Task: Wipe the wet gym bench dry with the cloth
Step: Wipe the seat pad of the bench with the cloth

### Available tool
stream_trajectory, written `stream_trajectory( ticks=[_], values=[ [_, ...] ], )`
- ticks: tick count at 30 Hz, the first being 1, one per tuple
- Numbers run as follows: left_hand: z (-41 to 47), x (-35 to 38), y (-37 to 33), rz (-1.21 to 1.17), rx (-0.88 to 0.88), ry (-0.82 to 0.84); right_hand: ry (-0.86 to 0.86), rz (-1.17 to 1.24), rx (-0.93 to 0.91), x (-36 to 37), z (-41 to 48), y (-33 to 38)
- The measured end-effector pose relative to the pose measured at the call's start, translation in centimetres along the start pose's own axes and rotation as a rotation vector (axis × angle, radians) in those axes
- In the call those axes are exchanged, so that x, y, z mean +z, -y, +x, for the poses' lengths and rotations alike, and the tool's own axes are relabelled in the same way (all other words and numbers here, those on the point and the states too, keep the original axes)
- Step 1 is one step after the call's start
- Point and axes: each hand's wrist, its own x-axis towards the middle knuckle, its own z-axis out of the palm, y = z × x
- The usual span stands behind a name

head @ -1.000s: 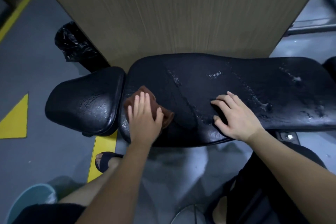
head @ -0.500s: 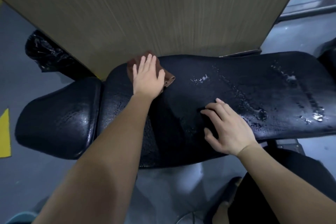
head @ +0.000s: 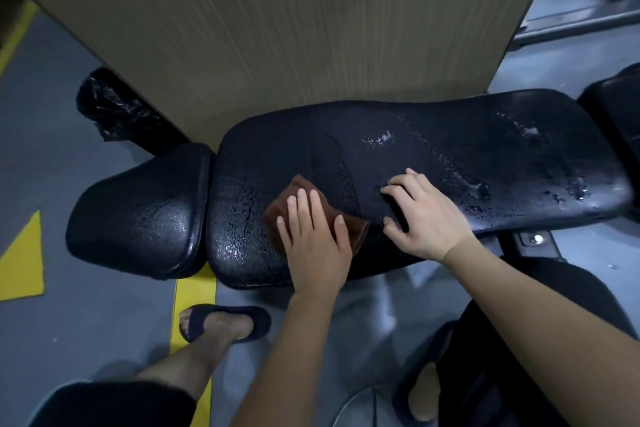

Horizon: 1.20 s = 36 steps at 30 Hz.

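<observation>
A black padded gym bench (head: 450, 156) runs left to right across the view, with a separate seat pad (head: 138, 211) at its left end. Water beads and streaks glisten on its right half and along the left near edge. My left hand (head: 313, 239) presses flat on a folded brown cloth (head: 294, 198) near the bench's front edge, left of centre. My right hand (head: 422, 215) rests just to the right of it, fingers spread on the pad and thumb over the near edge, holding nothing.
A tall wood-grain panel (head: 294, 28) stands right behind the bench. A black plastic bag (head: 114, 104) lies at its left foot. Yellow lines (head: 194, 302) mark the grey floor. My sandalled foot (head: 225, 322) stands below the bench. Metal frame bars (head: 588, 21) are at the far right.
My left hand has pulled the cloth from the bench's far edge back toward the near edge, slightly further right than a second ago. My right hand has stayed planted on the pad.
</observation>
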Motion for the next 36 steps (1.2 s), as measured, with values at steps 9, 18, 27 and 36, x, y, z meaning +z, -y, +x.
stream_trajectory(
  ticks=[9, 18, 27, 36],
  values=[
    [14.9, 1.6, -1.1, -0.001, 0.020, -0.013, -0.109, 0.028, -0.098, 1.2, 0.4, -1.1],
    [24.1, 1.8, -3.5, 0.025, 0.068, 0.109, -0.061, 0.022, -0.111, 0.9, 0.2, -1.4],
    [6.5, 0.8, -2.0, -0.038, 0.175, 0.012, -0.083, 0.029, -0.065, 0.0, 0.1, -0.6],
    [-3.9, 0.3, -1.6, 0.001, 0.100, 0.009, -0.099, -0.020, -0.078, -0.7, -0.3, -0.7]
  ],
)
